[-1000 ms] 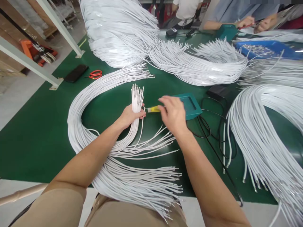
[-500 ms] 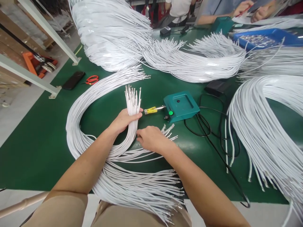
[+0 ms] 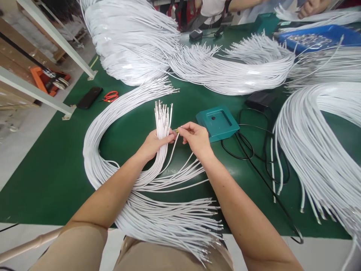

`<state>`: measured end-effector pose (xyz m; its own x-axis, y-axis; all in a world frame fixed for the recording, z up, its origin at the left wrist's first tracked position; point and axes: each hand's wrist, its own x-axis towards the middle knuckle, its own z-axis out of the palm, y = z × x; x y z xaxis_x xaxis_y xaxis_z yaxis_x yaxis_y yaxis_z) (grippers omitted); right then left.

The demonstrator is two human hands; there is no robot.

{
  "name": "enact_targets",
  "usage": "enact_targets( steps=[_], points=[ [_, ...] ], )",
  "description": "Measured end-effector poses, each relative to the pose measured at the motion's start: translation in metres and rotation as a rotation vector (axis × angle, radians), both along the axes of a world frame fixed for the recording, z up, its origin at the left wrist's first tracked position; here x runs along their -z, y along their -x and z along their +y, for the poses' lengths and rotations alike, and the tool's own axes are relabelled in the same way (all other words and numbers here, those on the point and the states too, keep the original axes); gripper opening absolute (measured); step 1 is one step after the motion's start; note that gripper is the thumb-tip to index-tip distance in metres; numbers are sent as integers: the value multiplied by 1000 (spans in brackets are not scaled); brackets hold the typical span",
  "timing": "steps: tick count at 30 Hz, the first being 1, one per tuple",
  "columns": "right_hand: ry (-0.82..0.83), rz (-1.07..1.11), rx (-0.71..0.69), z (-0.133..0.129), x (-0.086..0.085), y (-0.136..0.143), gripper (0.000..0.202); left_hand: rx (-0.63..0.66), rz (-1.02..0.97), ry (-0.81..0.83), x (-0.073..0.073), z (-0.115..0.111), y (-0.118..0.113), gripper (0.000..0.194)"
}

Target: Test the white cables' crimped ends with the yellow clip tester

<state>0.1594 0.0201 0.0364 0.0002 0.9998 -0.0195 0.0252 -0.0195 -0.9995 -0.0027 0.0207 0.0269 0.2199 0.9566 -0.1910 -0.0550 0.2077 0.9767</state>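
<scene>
My left hand (image 3: 152,145) is wrapped round an upright bundle of white cables (image 3: 161,122), whose metal-tipped ends stick up above the thumb. Beside it, my right hand (image 3: 197,140) pinches a single white cable (image 3: 172,151) close to its end. A bit of the yellow tool (image 3: 177,131) shows at those fingertips; the rest of it is hidden behind the hand. Just beyond stands the teal box (image 3: 219,122), partly covered by my right hand. More loose cables (image 3: 180,177) of the bunch lie under my right wrist.
Large piles of white cable (image 3: 132,41) lie at the back and right of the green table (image 3: 42,180). A phone (image 3: 89,98) and red-handled snips (image 3: 111,96) lie at left. Black cords (image 3: 265,180) trail rightward. Across the table, a co-worker's hand (image 3: 313,7) is near a blue tray (image 3: 338,37).
My right hand has moved up from beside the bundle to the yellow tool, bringing one cable end there. My left hand and its bundle have shifted slightly right.
</scene>
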Motion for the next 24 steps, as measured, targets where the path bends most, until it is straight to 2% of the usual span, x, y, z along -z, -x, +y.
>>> enact_targets(
  steps=[6,12,17,20,24],
  points=[
    [63,165,-84,-5,-5,6,14,-34,-45,-16,2,-1,-3,36],
    [313,514,-122,-5,0,10,24,-34,-1,-72,0,-4,-2,37],
    [347,530,-121,-2,-2,7,36,24,133,-117,-3,-7,-5,36],
    [360,500,-148,-2,-2,5,36,35,205,-136,-2,-9,-6,35],
    [366,571,-229,-3,1,3,34,42,166,-135,0,-8,-4,37]
  ],
)
